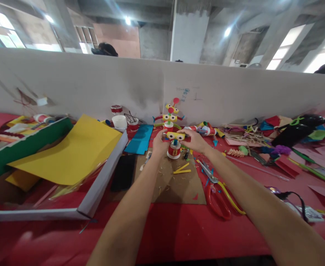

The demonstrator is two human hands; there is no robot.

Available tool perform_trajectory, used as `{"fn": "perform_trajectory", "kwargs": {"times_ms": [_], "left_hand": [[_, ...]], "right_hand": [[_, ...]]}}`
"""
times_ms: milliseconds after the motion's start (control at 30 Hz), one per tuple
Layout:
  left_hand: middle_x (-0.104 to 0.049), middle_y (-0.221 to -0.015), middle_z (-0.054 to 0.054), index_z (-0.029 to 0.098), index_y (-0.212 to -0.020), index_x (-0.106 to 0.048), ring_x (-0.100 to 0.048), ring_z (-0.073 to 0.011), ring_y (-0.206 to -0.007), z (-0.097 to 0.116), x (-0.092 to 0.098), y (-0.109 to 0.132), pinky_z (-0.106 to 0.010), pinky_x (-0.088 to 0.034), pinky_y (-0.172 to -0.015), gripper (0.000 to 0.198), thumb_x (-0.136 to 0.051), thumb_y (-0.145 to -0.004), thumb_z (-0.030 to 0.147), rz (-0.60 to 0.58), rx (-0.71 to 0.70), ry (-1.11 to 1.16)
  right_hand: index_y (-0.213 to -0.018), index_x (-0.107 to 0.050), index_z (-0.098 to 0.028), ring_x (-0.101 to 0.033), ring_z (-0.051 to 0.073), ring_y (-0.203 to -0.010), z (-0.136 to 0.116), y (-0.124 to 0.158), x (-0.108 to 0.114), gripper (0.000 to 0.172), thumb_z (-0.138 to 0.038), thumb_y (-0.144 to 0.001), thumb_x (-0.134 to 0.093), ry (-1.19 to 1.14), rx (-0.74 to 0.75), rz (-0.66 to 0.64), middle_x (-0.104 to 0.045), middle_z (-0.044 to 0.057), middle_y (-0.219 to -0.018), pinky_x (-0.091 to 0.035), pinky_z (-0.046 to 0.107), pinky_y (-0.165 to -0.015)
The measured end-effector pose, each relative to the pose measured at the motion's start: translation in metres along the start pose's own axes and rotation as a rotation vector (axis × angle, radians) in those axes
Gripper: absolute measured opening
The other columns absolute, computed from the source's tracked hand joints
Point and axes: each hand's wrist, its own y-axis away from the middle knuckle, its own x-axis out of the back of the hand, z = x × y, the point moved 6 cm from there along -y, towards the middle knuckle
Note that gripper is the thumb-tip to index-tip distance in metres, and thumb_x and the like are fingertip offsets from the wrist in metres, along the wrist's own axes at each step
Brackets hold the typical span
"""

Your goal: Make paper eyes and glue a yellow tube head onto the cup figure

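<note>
A small paper figure stands in front of me, with a red cup body on a white rim and a yellow paper roll head with two stick-on eyes. My left hand closes on the left end of the head, and my right hand has its fingers at the right end. Under the figure lies a brown cardboard sheet with scraps and thin yellow paper strips. Just behind, similar figures with eyes and twisted arms appear stacked. Fingertip details are too small to make out.
Open scissors with red and yellow handles lie right of the cardboard. A box holding yellow sheets is at left, beside a black phone and blue paper. Craft scraps and a black bottle crowd the right. A low partition stands behind.
</note>
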Motion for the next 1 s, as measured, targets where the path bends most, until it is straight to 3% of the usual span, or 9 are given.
{"fn": "perform_trajectory", "kwargs": {"times_ms": [467,800,1000], "left_hand": [[-0.065,-0.095,-0.007,0.015,-0.115,-0.055,-0.060,-0.0164,-0.083,0.000,0.004,-0.007,-0.030,-0.050,-0.073,0.063,-0.060,-0.056,-0.004,0.024,0.032,0.012],[-0.066,-0.093,-0.006,0.016,-0.113,-0.057,-0.061,-0.0173,-0.086,0.000,0.005,-0.004,-0.031,-0.049,-0.079,0.060,-0.062,-0.056,-0.004,0.022,-0.032,-0.025],[-0.068,-0.094,-0.005,0.018,-0.111,-0.059,-0.061,-0.0187,-0.088,-0.010,0.008,0.000,-0.035,-0.049,-0.083,0.058,-0.068,-0.056,0.001,0.031,-0.049,-0.067]], "right_hand": [[-0.117,-0.053,-0.018,-0.054,0.024,-0.112,-0.001,0.005,0.014,0.051,-0.018,-0.067,-0.064,0.002,-0.028,-0.009,-0.058,0.011,-0.119,-0.039,0.039,-0.098],[-0.118,-0.052,-0.019,-0.055,0.022,-0.112,0.000,0.003,0.005,0.050,-0.021,-0.070,-0.063,-0.062,-0.064,-0.040,-0.059,0.010,-0.120,-0.041,0.038,-0.096],[-0.116,-0.055,-0.019,-0.054,0.024,-0.111,-0.007,0.012,0.003,0.047,-0.019,-0.070,-0.061,0.028,-0.019,-0.037,-0.059,0.010,-0.120,-0.040,0.042,-0.097]]}}
